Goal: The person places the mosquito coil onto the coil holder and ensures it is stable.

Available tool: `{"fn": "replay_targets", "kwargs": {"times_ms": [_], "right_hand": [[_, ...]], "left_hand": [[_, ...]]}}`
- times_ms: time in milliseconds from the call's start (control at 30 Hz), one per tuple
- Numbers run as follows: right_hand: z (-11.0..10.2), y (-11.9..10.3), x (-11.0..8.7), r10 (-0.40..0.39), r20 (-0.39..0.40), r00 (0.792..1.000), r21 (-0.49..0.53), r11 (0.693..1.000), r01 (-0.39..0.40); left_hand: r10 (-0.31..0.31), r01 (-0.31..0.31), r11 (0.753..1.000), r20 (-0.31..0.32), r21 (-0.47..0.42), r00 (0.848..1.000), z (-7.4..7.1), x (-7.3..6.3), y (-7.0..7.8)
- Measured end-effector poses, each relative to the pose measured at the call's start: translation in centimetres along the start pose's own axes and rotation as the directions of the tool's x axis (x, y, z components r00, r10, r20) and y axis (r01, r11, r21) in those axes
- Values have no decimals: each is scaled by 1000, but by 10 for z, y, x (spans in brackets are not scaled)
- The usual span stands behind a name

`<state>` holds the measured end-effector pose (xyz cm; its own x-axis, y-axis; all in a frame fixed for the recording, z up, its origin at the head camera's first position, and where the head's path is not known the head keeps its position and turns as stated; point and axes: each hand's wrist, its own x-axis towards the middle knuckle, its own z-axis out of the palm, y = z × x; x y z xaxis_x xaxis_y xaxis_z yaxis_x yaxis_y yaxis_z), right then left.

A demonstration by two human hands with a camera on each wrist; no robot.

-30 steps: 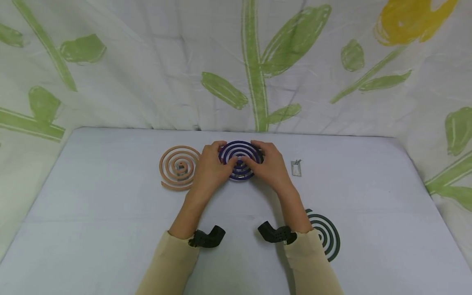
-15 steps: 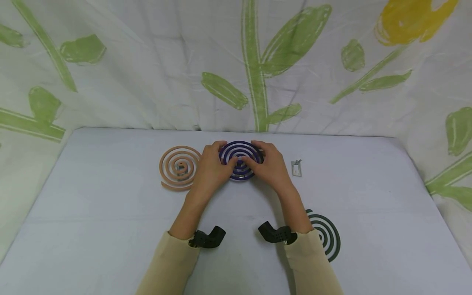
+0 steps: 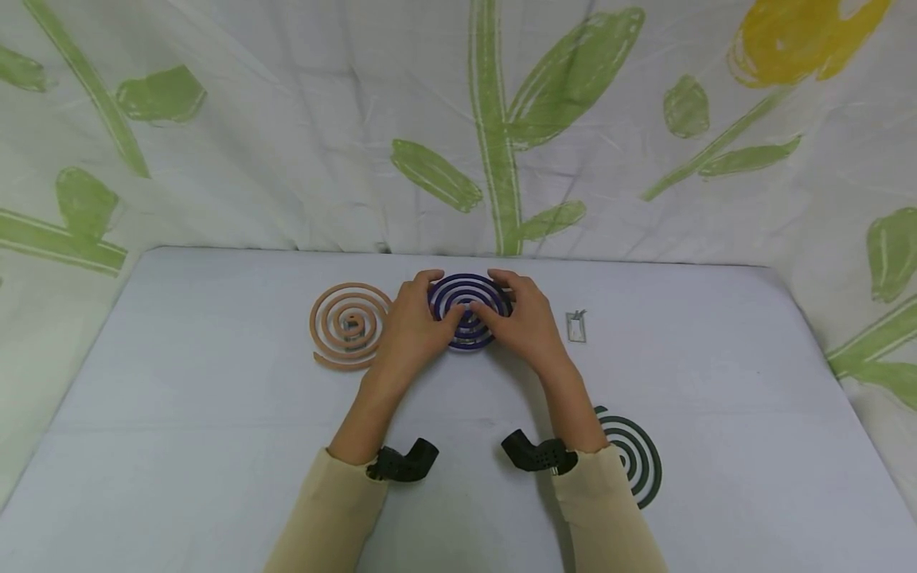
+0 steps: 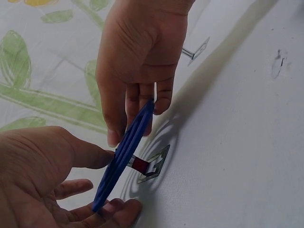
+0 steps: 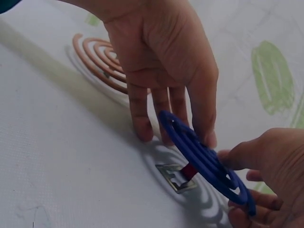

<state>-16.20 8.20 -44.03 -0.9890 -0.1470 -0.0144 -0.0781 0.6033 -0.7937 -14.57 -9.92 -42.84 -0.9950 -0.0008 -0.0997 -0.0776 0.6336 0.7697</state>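
I have the blue coil (image 4: pixel 125 148) near the back of the table (image 3: pixel 215 414), raised off its surface, with the red-marked upright of a small metal stand (image 4: pixel 142 166) meeting its underside close to the middle. Both hands are clamped on that coil: my left hand (image 3: pixel 411 326) and right hand (image 3: pixel 528 322) each set a thumb on the top face near the centre, with fingers round and under the rim. What has just changed is slight: against half a second ago, the farthest fingers of both hands reach a little further back, and the coil's left rim sits a touch further right. I read that as fine trimming of the coil over its upright rather than a new stage; whether it is locked there I can't tell. Just to the left, the orange coil (image 3: pixel 338 322) rests with metal showing through its centre, partly hidden by the left hand. On the other side lies a spare stand (image 3: pixel 569 327) carrying no coil, and nearer me the green coil (image 3: pixel 645 461) is half covered by the right forearm. Behind everything hangs a leaf-painted white sheet (image 3: pixel 286 119).
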Motion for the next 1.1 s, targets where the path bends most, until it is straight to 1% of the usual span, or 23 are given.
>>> {"fn": "replay_targets", "kwargs": {"times_ms": [133,333,600,867,1100], "right_hand": [[0,0,0,-2,4,1000,1,1000,2],[0,2,1,36,20,999,-9,999,-36],[0,2,2,62,55,997,15,998,-63],[0,2,2,47,50,998,10,999,-47],[-1,1,1,40,63,997,9,999,-41]], "left_hand": [[2,-2,1000,6,10,1000,-1,1,0],[-13,12,1000,29,24,999,-1,2,0],[2,-2,1000,28,7,1000,-2,1,-2],[-5,5,1000,37,-14,999,-2,2,-2],[-1,2,1000,31,-21,1000,-2,2,-3]]}}
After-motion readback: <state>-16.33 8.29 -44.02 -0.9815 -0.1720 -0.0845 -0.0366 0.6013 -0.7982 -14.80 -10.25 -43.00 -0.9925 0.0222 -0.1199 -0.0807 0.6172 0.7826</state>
